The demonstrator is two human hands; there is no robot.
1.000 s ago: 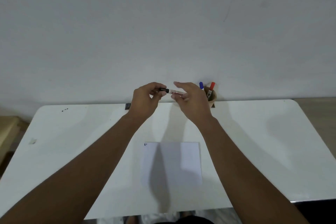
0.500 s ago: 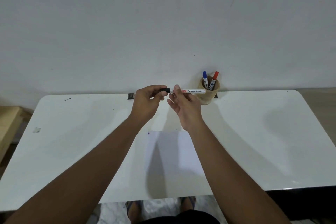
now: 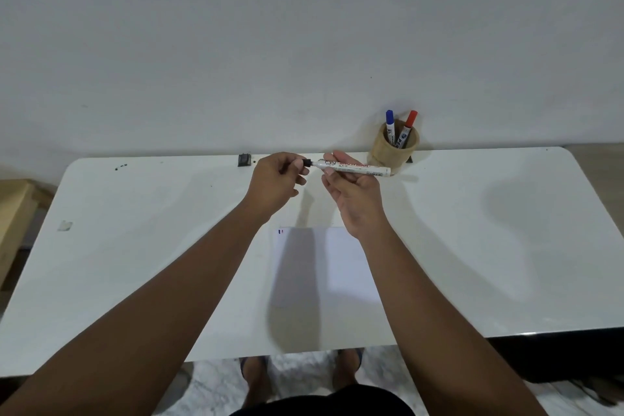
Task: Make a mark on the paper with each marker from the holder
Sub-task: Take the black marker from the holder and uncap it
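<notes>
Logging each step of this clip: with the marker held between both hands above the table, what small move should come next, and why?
Probably pull the black cap off. The left hand pinches that cap, the right hand holds the white marker level above the table, and the paper below shows only tiny marks at its far-left corner.

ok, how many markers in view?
3. Blue-capped marker and red-capped marker stand in the wooden holder; a black marker is held between both hands. More could hide inside the holder.
</notes>
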